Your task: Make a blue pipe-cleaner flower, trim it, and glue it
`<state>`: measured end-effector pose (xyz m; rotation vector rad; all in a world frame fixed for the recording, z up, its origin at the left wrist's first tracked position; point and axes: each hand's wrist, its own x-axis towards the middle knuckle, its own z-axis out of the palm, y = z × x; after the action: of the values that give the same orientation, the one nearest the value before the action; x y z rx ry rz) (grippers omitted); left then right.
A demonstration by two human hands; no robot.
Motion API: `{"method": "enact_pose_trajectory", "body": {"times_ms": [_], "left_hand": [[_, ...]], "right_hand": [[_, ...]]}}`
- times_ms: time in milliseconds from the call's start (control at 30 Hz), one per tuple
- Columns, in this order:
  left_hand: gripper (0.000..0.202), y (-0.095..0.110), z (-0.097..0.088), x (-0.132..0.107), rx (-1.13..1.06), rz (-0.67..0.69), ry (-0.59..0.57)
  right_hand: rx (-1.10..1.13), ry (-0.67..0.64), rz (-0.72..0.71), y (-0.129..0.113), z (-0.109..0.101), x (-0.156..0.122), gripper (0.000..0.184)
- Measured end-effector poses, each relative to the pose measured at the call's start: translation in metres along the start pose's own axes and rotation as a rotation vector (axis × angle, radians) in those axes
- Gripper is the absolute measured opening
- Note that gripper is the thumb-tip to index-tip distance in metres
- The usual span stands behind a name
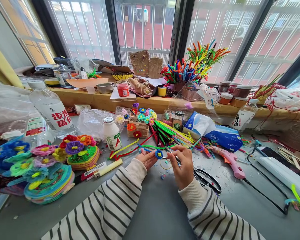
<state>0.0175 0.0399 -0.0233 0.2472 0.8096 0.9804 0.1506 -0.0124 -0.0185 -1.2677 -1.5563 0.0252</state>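
Note:
My left hand [148, 158] pinches a small blue pipe-cleaner flower [159, 154] with a yellow centre, held just above the grey table [155, 206]. My right hand [183, 164] is closed round a thin metal tool [170, 151], which looks like tweezers or small pliers, its tip close to the flower. A small wire ring [164, 164] lies on the table between both hands. Black-handled scissors [207, 181] rest just right of my right wrist. Both sleeves are cream with dark stripes.
Loose pipe cleaners [170, 136] lie beyond the hands beside a small basket of flowers [138, 128]. Finished flower coasters [50, 181] are stacked at left, near a water bottle [51, 110] and a small white bottle [112, 134]. A pink glue gun [230, 160] and tissue pack [222, 136] lie right.

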Motion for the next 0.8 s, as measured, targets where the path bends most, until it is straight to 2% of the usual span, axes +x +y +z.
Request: {"method": "enact_pose_trajectory", "body": {"times_ms": [133, 267, 367, 500, 667, 800], "left_hand": [[0.011, 0.001, 0.001, -0.005, 0.065, 0.009, -0.006], [0.014, 0.005, 0.011, -0.017, 0.055, 0.006, 0.057], [0.017, 0.007, 0.016, -0.023, 0.029, -0.033, 0.045], [0.017, 0.005, 0.014, -0.021, 0.085, -0.053, 0.029], [0.013, 0.003, 0.008, -0.016, 0.181, -0.006, -0.058], [0.011, 0.004, 0.008, -0.016, 0.255, 0.026, -0.074]], "right_hand": [[0.007, -0.026, 0.019, -0.001, 0.000, 0.000, 0.027], [0.017, -0.005, 0.028, -0.001, 0.001, 0.000, 0.019], [0.013, 0.003, 0.011, 0.000, 0.001, 0.000, 0.016], [-0.011, 0.024, -0.072, -0.003, 0.000, -0.002, 0.009], [-0.092, -0.003, -0.257, -0.011, -0.001, -0.005, 0.026], [-0.108, -0.006, -0.257, -0.011, -0.001, -0.007, 0.025]]}}
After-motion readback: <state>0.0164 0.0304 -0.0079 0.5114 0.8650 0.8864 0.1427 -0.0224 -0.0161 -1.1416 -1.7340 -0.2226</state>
